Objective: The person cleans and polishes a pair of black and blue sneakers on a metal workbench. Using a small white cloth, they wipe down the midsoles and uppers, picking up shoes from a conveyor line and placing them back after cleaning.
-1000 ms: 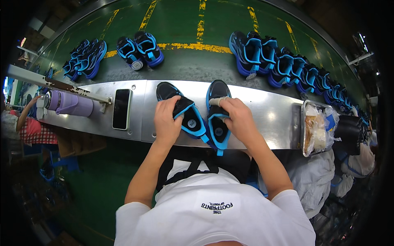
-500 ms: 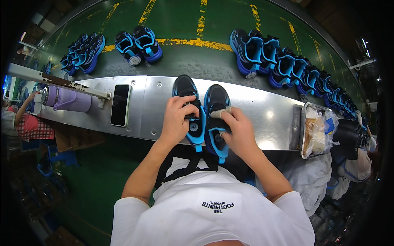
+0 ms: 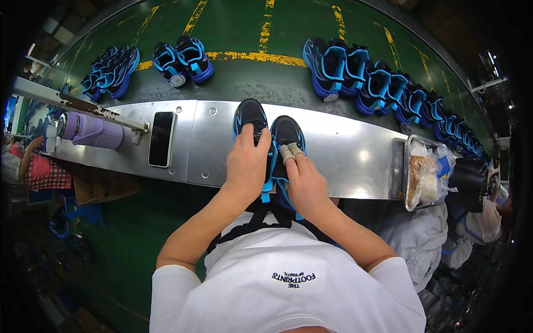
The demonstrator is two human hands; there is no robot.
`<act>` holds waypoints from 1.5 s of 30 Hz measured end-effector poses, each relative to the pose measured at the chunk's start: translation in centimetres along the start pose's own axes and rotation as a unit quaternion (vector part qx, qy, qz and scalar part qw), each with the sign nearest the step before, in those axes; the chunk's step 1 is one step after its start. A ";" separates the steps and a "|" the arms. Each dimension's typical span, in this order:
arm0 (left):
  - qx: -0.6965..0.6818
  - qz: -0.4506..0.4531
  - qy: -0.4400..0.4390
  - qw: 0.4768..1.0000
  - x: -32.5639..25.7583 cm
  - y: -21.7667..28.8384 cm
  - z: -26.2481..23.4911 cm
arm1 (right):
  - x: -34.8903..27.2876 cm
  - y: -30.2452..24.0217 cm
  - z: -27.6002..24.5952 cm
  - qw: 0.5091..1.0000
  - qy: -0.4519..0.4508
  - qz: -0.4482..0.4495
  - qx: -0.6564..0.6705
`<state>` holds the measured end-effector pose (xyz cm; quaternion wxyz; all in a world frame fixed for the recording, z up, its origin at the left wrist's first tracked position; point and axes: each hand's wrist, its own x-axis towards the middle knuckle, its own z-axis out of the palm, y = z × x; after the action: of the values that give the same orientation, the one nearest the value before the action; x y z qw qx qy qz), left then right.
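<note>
Two black-and-blue sneakers stand side by side, toes pointing away from me, on a shiny metal shelf (image 3: 344,155). My left hand (image 3: 247,164) lies over the left sneaker (image 3: 250,115) and grips its top. My right hand (image 3: 305,180) covers the back half of the right sneaker (image 3: 287,132); two of its fingertips wear tape or cloth wraps. Both shoes' heels are hidden under my hands.
A green conveyor belt (image 3: 239,33) with yellow lines runs beyond the shelf, carrying a sneaker pair (image 3: 182,58), more at far left (image 3: 108,69) and a long row at right (image 3: 377,83). A phone (image 3: 162,139), purple bottle (image 3: 91,130) and tray of bagged items (image 3: 427,175) sit on the shelf.
Both hands slid the two sneakers from splayed to parallel and pushed them forward toward the belt. The shoes on the belt shifted slightly.
</note>
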<state>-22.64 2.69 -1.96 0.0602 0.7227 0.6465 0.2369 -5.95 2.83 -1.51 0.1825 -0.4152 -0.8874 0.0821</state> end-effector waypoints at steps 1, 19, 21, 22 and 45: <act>0.006 -0.032 -0.034 0.999 0.1 0.6 -0.1 | 0.0 0.1 -0.3 1.000 -0.007 0.008 0.013; 0.014 0.045 0.011 0.999 -4.9 4.4 -0.3 | -4.9 -0.4 -3.3 0.994 0.012 -0.014 0.108; -0.109 0.003 -0.035 0.993 -5.6 4.7 -1.3 | -4.4 0.1 -5.4 0.981 -0.025 -0.007 0.191; -0.164 -0.011 -0.028 0.986 -5.3 4.1 -1.1 | -4.2 0.6 -6.1 0.959 -0.064 0.003 0.275; -0.260 -0.047 -0.110 0.958 -0.9 3.0 0.5 | -3.3 6.2 -7.2 0.974 -0.156 0.058 0.156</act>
<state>-19.72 1.49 -1.46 0.3273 0.6726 0.5854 0.3128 3.23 4.25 2.47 0.0991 -0.4145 -0.8557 0.2935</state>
